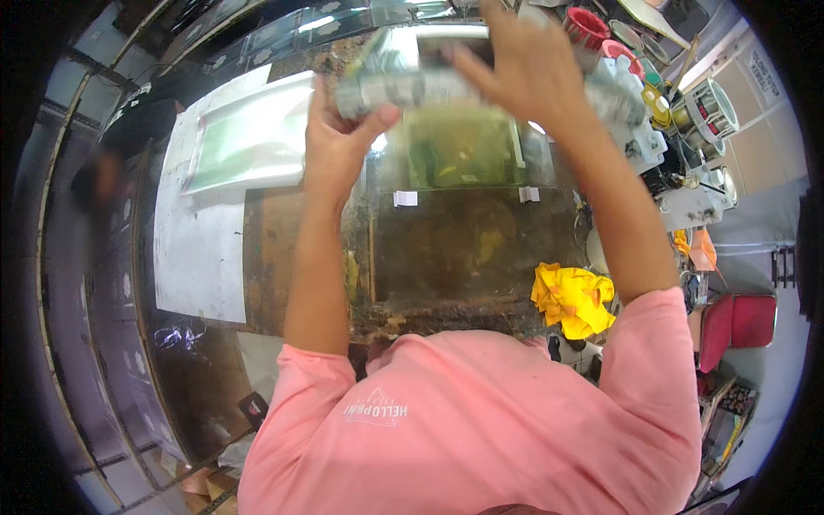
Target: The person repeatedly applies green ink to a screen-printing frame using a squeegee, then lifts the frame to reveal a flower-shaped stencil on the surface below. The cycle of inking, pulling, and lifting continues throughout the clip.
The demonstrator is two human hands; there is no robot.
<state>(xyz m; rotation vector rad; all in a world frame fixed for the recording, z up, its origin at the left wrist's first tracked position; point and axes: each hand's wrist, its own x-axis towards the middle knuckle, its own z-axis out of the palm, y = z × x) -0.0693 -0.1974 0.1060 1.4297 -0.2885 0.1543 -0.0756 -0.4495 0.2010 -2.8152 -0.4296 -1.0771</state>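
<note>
A long grey-green bar (399,93), smeared by motion, lies across the far part of the work table. It looks like the near edge of a frame, but I cannot make out its kind. My left hand (339,142) grips its left end, thumb on the near side. Over its right part, my right hand (536,73) has its thumb stretched out and fingers apart; whether it touches the bar is unclear. Below the bar lies a yellow-green translucent panel (463,150). Small white clips or tabs (405,198) sit along the panel's near edge.
A white-edged tray-like frame (249,129) rests on white sheets (197,257) at left. A crumpled yellow cloth (573,300) lies at the table's right corner. Tubs and cans (708,112) crowd the right side. A person in dark clothing (142,112) is at far left.
</note>
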